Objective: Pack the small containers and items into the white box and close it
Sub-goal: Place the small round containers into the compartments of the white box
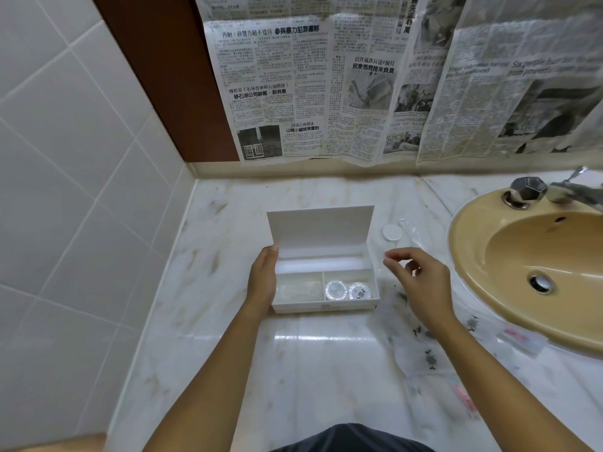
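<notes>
Box [326,288] sits open on the table [293,353], lid [321,228] standing up at the back. Packed so far: two round wrapped items [347,291] side by side in the front-right compartment, and what looks like a clear packet [298,290] in the front-left one. The long rear compartment looks empty, but glare makes it hard to tell.

Left hand [262,278] is flat against the box's left wall, fingers together, steadying it, not gripping anything. Right hand [421,285] hovers just right of the box, fingers loosely curled with thumb and forefinger near each other; can't tell if anything is pinched, nothing visible between them.

Still out: a small white cap or jar [391,232] and a crinkled clear wrapper [409,230] behind the right hand, plus packets [518,340] along the sink [528,275] edge.

Judgement: roughly half done. Remaining items need to go in, prob. the rear slot, then lid down.
</notes>
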Available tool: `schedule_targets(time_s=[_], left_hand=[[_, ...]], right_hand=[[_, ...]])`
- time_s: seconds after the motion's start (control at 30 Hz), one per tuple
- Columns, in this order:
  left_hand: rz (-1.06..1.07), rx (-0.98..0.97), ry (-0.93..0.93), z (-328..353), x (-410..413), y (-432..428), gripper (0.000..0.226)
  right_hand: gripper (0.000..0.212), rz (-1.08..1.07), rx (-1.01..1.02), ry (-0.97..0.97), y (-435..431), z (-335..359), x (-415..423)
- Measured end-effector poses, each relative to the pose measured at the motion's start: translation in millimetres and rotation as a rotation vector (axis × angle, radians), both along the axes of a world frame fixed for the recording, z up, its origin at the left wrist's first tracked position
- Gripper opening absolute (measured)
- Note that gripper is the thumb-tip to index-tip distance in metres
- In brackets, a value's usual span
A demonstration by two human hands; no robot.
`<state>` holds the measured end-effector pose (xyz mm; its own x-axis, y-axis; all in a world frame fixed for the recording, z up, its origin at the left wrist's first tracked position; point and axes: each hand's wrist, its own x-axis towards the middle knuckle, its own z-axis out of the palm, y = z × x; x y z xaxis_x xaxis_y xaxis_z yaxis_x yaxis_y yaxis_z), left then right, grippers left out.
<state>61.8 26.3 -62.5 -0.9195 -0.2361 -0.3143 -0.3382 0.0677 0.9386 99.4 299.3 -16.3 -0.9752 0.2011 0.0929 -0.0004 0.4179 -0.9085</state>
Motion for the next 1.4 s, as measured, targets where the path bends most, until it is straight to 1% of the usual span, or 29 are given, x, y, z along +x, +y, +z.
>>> schedule_targets(time_s=[0.17, 0.27, 0.33, 0.4, 0.5, 0.57, 0.63, 0.67, 0.73, 0.8, 0.83, 0.87, 1.0, 1.1, 1.17, 1.23, 1.3, 1.4], left_hand=[[-0.005, 0.0, 0.01, -1, 0, 0, 0.027], [-0.011, -0.006, 0.02, -3, 0, -1, 0.034], [-0.013, -0.015, 0.022, -3, 0, -1, 0.036], [-0.013, -0.019, 0.022, -3, 0, -2, 0.034], [-0.016, -0.018, 0.01, -2, -1, -1, 0.03], [-0.013, -0.019, 0.006, -1, -1, 0, 0.028], [-0.017, -0.025, 0.013, -2, -1, -1, 0.028], [-0.018, -0.025, 0.016, -3, -2, -2, 0.029], [-0.02, -0.021, 0.026, -5, -2, -3, 0.031], [-0.024, -0.015, 0.03, -7, -2, -3, 0.031], [-0.025, -0.012, 0.028, -7, -2, -3, 0.031], [-0.027, -0.01, 0.026, -6, -2, -3, 0.03], [-0.033, -0.015, 0.024, -6, -2, -3, 0.032], [-0.029, -0.016, 0.022, -7, -2, -3, 0.033], [-0.028, -0.018, 0.018, -8, -2, -4, 0.032], [-0.02, -0.01, 0.012, -8, -3, -3, 0.026], [-0.016, -0.004, 0.011, -6, -3, -2, 0.025], [-0.023, -0.013, 0.026, -7, -3, -3, 0.035]], right_hand=[[0.007, 0.256, 0.202, 0.144, -38, -3, 7], [0.008, 0.394, 0.433, 0.255, -65, -8, 1], [0.01, 0.465, 0.584, 0.291, -82, -11, -5], [0.012, 0.509, 0.684, 0.292, -96, -14, -10], [0.013, 0.557, 0.767, 0.271, -110, -20, -14], [0.013, 0.592, 0.789, 0.229, -113, -23, -15], [0.016, 0.611, 0.758, 0.157, -109, -21, -14], [0.018, 0.6, 0.7, 0.135, -105, -17, -14], [0.018, 0.515, 0.503, 0.097, -92, -10, -14], [0.017, 0.365, 0.33, 0.076, -72, -5, -17], [0.016, 0.287, 0.299, 0.07, -60, -5, -21], [0.016, 0.214, 0.308, 0.065, -46, -7, -24], [0.016, -0.055, 0.472, 0.016, 13, -21, -34], [0.025, -0.207, 0.582, -0.093, 49, -32, -33], [0.032, -0.257, 0.623, -0.188, 64, -37, -32], [0.033, -0.281, 0.621, -0.265, 70, -41, -31], [0.026, -0.305, 0.596, -0.296, 71, -43, -30], [0.017, -0.316, 0.591, -0.273, 69, -47, -31]])
